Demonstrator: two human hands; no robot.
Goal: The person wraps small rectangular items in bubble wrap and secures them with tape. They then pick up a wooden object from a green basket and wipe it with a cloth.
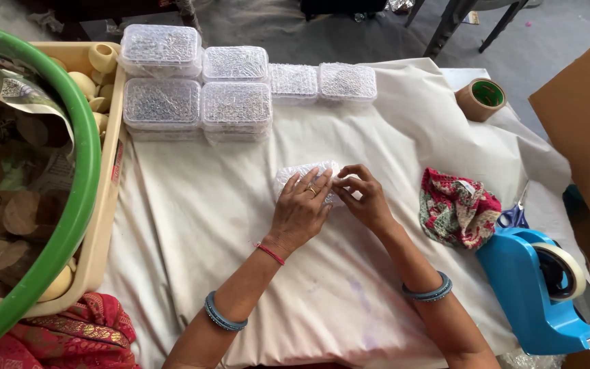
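While flat, hands (fingers curled) on box

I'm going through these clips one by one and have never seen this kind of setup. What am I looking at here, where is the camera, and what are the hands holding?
There is no machine here: a person works with two bare hands. The single picture comes from a camera worn on the person's head, looking down at a table covered with a cream cloth.

The left hand lies over a small clear plastic box, and the right hand pinches at its right end with the fingers. Its contents are hard to make out.

At the far edge stand stacked clear boxes of small silvery pieces. To the left are a beige tray and a green tub. To the right lie a brown tape roll, a floral cloth pouch, blue-handled scissors and a blue tape dispenser.
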